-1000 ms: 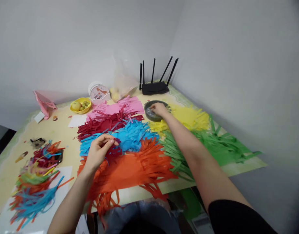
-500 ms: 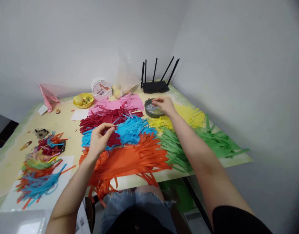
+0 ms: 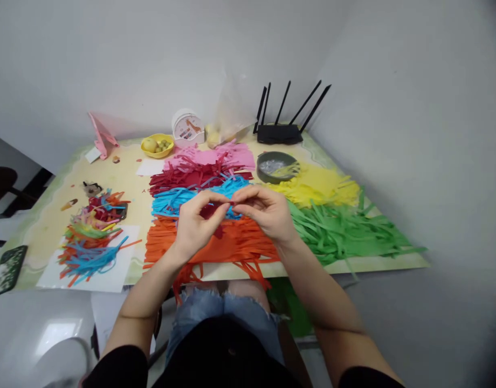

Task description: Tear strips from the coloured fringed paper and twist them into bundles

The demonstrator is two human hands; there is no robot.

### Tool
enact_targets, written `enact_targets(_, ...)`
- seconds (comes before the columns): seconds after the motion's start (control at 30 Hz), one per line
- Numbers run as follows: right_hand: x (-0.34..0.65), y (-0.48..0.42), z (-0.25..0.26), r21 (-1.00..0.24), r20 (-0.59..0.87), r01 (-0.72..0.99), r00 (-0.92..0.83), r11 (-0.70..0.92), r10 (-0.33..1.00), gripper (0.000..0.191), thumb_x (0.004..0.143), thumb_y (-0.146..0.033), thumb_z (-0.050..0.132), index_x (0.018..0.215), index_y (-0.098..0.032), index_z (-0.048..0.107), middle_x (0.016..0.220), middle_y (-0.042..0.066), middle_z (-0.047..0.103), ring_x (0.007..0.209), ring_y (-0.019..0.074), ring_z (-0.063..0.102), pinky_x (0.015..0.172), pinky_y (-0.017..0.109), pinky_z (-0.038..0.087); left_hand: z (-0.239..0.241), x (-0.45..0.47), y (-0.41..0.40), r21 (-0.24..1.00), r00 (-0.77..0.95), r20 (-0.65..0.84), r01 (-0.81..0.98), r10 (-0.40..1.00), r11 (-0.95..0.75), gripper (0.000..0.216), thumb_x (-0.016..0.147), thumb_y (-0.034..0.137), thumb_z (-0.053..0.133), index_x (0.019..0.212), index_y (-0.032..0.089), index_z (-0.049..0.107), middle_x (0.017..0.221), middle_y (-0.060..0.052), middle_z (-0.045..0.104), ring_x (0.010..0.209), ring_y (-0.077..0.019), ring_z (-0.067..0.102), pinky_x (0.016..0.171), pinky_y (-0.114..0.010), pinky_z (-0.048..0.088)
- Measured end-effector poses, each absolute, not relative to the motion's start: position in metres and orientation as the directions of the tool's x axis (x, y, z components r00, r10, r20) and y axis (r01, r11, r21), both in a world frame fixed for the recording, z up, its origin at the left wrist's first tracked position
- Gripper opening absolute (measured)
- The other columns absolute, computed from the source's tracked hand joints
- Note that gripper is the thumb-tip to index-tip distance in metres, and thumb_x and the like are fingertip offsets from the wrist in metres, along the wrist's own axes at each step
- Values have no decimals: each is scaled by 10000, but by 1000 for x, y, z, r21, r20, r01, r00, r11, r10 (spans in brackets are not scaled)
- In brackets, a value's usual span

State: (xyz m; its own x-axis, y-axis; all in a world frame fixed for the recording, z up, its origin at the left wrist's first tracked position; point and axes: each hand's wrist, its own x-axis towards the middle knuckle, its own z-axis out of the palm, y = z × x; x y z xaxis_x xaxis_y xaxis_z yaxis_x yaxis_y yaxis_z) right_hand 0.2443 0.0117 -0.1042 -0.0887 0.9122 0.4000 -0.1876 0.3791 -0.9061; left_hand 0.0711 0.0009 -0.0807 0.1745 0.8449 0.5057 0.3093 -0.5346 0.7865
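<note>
My left hand (image 3: 199,221) pinches a fringed piece of dark red paper (image 3: 209,210), which hangs partly hidden behind the fingers. At its tip my right hand (image 3: 268,211) is closed in a pinch, fingertips meeting those of the left; whatever it holds is too small to make out. Below both hands lies fringed orange paper (image 3: 243,240). Just beyond is fringed blue paper (image 3: 171,200), then dark red fringed paper (image 3: 195,179) and pink fringed paper (image 3: 207,156). A dark round bowl (image 3: 266,175) with clear plastic bits stands past my right hand.
Yellow fringed paper (image 3: 324,186) and green fringed paper (image 3: 345,234) lie at right. A black router (image 3: 279,134) stands at the back, near a yellow fruit dish (image 3: 169,152). At left are mixed paper strips (image 3: 96,258) on a white sheet and a phone (image 3: 7,271).
My right hand has left the bowl and come down to meet my left hand, which has moved right with the dark red paper. The camera view has shifted too.
</note>
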Motion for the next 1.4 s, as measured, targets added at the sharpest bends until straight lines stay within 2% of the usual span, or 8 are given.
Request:
enact_targets(0.17, 233, -8, -101, -899, 414, -174, -33, 403, 910, 251, 745, -458, 837, 800, -242, 723, 832, 33, 722, 782, 182, 675, 689, 330, 592, -77, 64, -16, 715, 182, 575, 360, 797, -598, 69, 880, 214, 656, 835, 188, 701, 827, -36, 737, 767, -150, 673, 751, -261, 518)
enact_targets(0.3, 226, -19, -97, -897, 436, -77, 1, 434, 900, 224, 770, -453, 815, 777, -244, 734, 786, 26, 714, 731, 175, 662, 678, 329, 583, -77, 60, -23, 665, 214, 598, 405, 772, -628, 80, 883, 209, 651, 822, 192, 700, 805, -36, 724, 763, -158, 655, 771, -281, 502)
enact_targets(0.5, 217, -23, -101, -927, 353, -151, -43, 343, 935, 207, 759, -419, 830, 823, -236, 758, 792, 3, 708, 690, 138, 636, 658, 286, 557, -93, 54, -26, 836, 85, 500, 213, 862, -506, 104, 854, 279, 721, 860, 182, 685, 813, -27, 730, 744, -140, 674, 711, -239, 521)
enact_targets(0.67, 210, -23, -108, -916, 319, -301, -141, 267, 937, 206, 756, -415, 838, 802, -230, 757, 810, -5, 679, 627, 104, 590, 617, 261, 517, -103, 54, -34, 876, -64, 475, 132, 878, -464, 163, 798, 318, 789, 753, 186, 706, 733, -8, 715, 686, -129, 661, 696, -247, 529)
enact_targets(0.87, 205, -28, -109, -923, 351, -194, -74, 332, 933, 260, 801, -463, 788, 813, -212, 723, 803, 1, 645, 629, 112, 568, 627, 278, 509, -110, 52, -40, 934, -20, 353, -55, 935, -354, 185, 758, 303, 826, 854, 178, 729, 851, -40, 760, 796, -154, 718, 758, -255, 565)
enact_targets(1.07, 207, -30, -106, -863, 499, 36, -88, 504, 862, 161, 854, -373, 754, 827, -215, 748, 838, 31, 680, 827, 165, 624, 746, 305, 512, -112, 51, -41, 919, -96, 384, -51, 918, -390, 149, 742, 240, 828, 799, 170, 710, 800, -27, 754, 774, -138, 720, 767, -240, 569)
enact_targets(1.2, 212, -28, -102, -858, 501, 55, -128, 511, 856, 114, 821, -347, 790, 819, -233, 782, 807, 25, 682, 798, 163, 624, 735, 312, 505, -112, 46, -39, 945, 41, 261, -215, 965, -246, 236, 687, 265, 874, 855, 179, 733, 847, -26, 773, 787, -137, 724, 764, -230, 565)
enact_targets(1.4, 205, -32, -102, -896, 435, -18, -233, 444, 870, 84, 816, -317, 784, 827, -238, 809, 781, 21, 704, 735, 151, 635, 691, 302, 506, -119, 35, -40, 918, 220, 18, -389, 975, 71, 340, 594, 406, 928, 729, 160, 737, 671, -4, 733, 619, -109, 672, 665, -214, 525)
